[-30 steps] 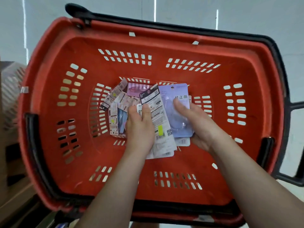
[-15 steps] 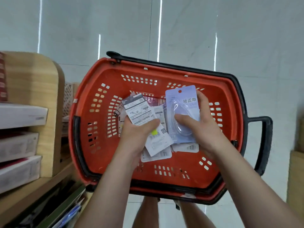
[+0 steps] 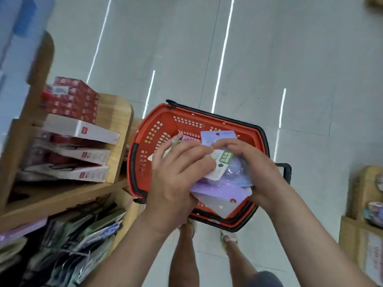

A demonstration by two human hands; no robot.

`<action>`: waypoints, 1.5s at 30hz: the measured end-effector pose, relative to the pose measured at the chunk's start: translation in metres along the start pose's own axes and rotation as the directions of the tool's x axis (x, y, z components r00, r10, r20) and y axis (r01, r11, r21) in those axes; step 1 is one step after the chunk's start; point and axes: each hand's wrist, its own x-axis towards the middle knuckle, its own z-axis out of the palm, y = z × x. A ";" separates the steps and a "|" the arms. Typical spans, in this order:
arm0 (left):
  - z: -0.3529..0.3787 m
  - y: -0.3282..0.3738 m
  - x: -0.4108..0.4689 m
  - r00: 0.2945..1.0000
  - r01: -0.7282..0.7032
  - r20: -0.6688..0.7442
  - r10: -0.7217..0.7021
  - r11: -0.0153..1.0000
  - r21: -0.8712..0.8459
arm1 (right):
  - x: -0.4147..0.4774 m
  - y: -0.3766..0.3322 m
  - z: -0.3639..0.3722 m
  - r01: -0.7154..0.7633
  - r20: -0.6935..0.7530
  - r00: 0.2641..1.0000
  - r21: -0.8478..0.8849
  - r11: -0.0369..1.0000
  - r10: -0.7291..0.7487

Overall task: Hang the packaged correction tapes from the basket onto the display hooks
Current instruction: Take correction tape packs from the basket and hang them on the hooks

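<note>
Clamping purple carded correction-tape packets (image 3: 219, 190) between left hand (image 3: 178, 175) and right hand (image 3: 259, 172), fingers curled round them (hang-holes (image 3: 233, 200) point opposite ways).

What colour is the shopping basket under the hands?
The basket is red, with a black rim and handle; the head view shows it.

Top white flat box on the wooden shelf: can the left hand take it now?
Probably not. The path to the top white flat box looks open, but the left hand and right hand both have a grip on the stack of lilac and white packets over the red plastic basket.
</note>
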 end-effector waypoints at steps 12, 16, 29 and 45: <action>-0.106 0.119 -0.014 0.959 0.071 -0.283 0.014 0.955 0.289 | -0.121 -0.060 0.050 0.032 0.172 0.983 0.198 0.980 -0.067; -0.138 0.151 -0.031 0.915 0.171 -0.398 -0.064 0.956 0.240 | -0.155 -0.077 0.063 0.041 0.171 0.981 0.249 0.968 -0.086; -0.232 0.261 -0.066 0.674 0.732 -0.351 -0.651 0.653 0.196 | -0.257 -0.110 0.140 0.384 0.374 0.877 -0.171 0.908 -0.301; -0.314 0.303 -0.225 0.283 0.687 -0.248 -0.926 0.376 -0.622 | -0.336 -0.028 0.246 0.482 0.732 0.671 -0.312 0.819 -0.116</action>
